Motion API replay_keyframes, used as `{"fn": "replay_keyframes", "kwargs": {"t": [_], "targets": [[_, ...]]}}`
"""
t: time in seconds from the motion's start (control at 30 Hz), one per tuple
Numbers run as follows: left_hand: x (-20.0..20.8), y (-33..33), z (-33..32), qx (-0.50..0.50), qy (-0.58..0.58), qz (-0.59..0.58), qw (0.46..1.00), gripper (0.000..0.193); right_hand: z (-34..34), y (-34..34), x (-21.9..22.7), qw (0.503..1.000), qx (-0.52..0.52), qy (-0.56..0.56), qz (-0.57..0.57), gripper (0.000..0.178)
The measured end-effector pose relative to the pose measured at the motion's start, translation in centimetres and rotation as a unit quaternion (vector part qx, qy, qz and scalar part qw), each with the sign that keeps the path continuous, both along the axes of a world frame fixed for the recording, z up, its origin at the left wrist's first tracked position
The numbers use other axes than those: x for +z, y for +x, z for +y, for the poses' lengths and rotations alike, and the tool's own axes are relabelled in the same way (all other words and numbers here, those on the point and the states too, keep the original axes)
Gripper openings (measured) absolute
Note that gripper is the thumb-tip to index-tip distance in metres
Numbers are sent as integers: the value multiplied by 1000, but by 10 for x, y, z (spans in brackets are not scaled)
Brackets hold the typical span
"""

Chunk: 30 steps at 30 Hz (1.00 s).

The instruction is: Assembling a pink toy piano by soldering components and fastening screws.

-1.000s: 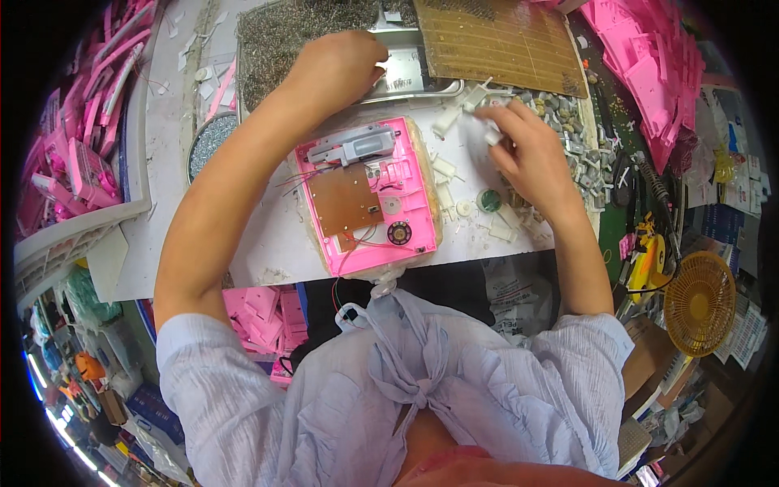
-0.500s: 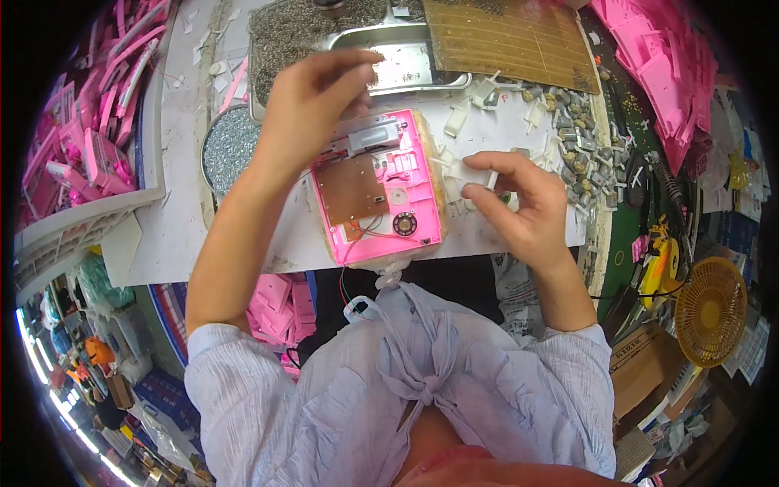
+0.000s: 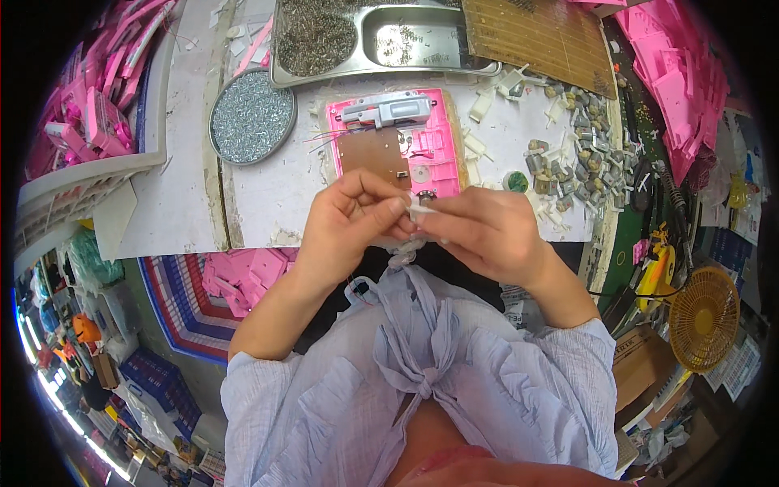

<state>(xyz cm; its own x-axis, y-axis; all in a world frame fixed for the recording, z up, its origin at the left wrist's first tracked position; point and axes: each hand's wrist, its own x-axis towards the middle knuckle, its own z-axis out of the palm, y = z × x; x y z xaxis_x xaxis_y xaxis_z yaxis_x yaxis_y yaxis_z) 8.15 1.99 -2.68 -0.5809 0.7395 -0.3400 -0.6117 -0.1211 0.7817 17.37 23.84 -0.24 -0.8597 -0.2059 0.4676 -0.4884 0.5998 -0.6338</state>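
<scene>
Below the near edge of the tabletop (image 3: 191, 207), at left, stands a striped basket (image 3: 180, 304) with pink parts (image 3: 251, 276) inside. At the near edge, the left hand (image 3: 350, 217) and the right hand (image 3: 497, 234) meet; the fingers of both pinch a small white piece (image 3: 419, 209) from its two sides, and they cover part of it. This piece is just above the near end of the pink housing (image 3: 442, 146), whose brown board (image 3: 369, 156) is partly behind the left hand. Half a second ago the hands were apart, the left near the metal tray (image 3: 324, 79) and the right beside the white plastic parts (image 3: 480, 105); now they are together.

On the left, white surface shows between the housing and the round dish (image 3: 253, 118) of screws, which the left arm does not cover any more. On the right, the white plastic parts and the grey metal parts (image 3: 580, 154) narrow the room. Farther, the tray stands behind the housing, and the yellowish-brown panel (image 3: 535, 40) lies over its right end
</scene>
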Motion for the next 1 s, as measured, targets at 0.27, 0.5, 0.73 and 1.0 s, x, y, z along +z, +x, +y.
{"fn": "replay_keyframes", "kwargs": {"t": [0.27,0.5,0.73,1.0], "targets": [[56,-21,4,-232,-161,363,888,33,23,54,-13,781,19,-528,-332,32],[8,-31,68,-114,-253,733,621,11,37,66,-35,748,-34,-599,-283,48],[4,-34,66,-125,-245,731,625,12,39,57,-22,814,-84,-508,-269,40],[-16,-21,12,39,-215,662,717,13,45,-5,-24,990,-118,44,-59,26]]}}
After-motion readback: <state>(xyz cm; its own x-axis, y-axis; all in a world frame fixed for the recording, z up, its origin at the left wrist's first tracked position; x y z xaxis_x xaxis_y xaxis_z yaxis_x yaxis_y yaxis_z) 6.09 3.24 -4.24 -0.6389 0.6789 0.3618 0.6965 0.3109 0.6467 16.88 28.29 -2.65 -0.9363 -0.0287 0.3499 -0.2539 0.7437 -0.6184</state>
